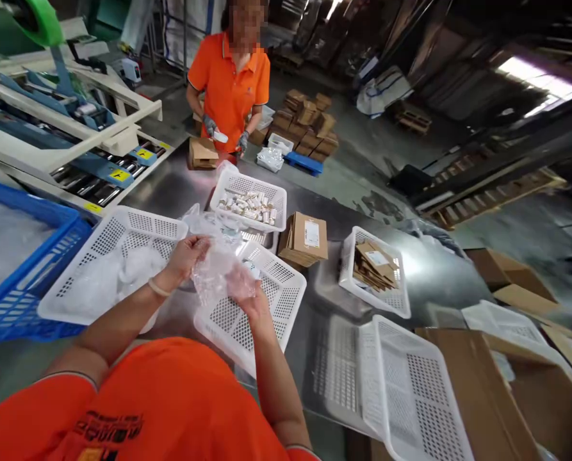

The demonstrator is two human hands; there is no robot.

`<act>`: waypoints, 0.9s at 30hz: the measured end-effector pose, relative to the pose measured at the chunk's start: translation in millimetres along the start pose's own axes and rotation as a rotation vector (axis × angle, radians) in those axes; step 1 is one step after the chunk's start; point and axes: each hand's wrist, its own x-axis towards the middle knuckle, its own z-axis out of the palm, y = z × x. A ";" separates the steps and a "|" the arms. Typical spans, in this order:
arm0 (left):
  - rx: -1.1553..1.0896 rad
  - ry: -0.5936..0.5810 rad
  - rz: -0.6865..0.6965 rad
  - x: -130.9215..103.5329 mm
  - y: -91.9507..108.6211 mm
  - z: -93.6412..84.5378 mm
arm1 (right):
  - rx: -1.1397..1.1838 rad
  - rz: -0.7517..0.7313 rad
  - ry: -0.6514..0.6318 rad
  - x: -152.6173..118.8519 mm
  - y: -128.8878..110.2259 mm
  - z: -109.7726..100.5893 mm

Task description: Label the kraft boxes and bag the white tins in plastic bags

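Note:
A clear plastic bag (212, 269) is stretched between my two hands, above the front white baskets. My left hand (188, 256) pinches its upper left edge, fingers closed. Thin plastic covers part of my right hand (244, 289), blurring its fingers; whether the hand is inside the bag or behind it I cannot tell. Close by those fingers shows a small white piece with dark print (252, 269). Beneath my right hand sits a white perforated basket (286, 301). Left of my left hand, another white basket (74, 269) holds clear plastic bags (93, 285).
Ahead, a white basket (280, 208) holds many small white cylindrical parts (250, 206). Flat cardboard boxes (298, 240) stand beside it; more fill a basket (398, 282) rightward. A blue crate (69, 224) flanks the left. A gloved co-worker (235, 89) stands across the metal table (331, 272).

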 end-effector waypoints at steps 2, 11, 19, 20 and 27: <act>-0.025 0.060 -0.013 3.4 -11.2 0.1 | 0.045 -0.059 -0.003 -6.2 0.5 -7.5; 0.628 0.186 0.354 -24.2 -44.7 -2.9 | -0.244 -0.234 0.343 -4.5 34.9 -4.0; 1.008 -0.461 0.311 -52.1 -55.6 -28.9 | -0.618 -0.076 0.390 14.1 58.4 -6.6; 1.060 -0.443 0.316 -45.5 -50.2 -37.1 | -0.676 -0.054 0.443 20.1 53.7 -17.6; 1.437 -0.294 0.351 -44.4 -12.1 -55.1 | -1.050 0.070 0.707 41.4 52.4 -70.5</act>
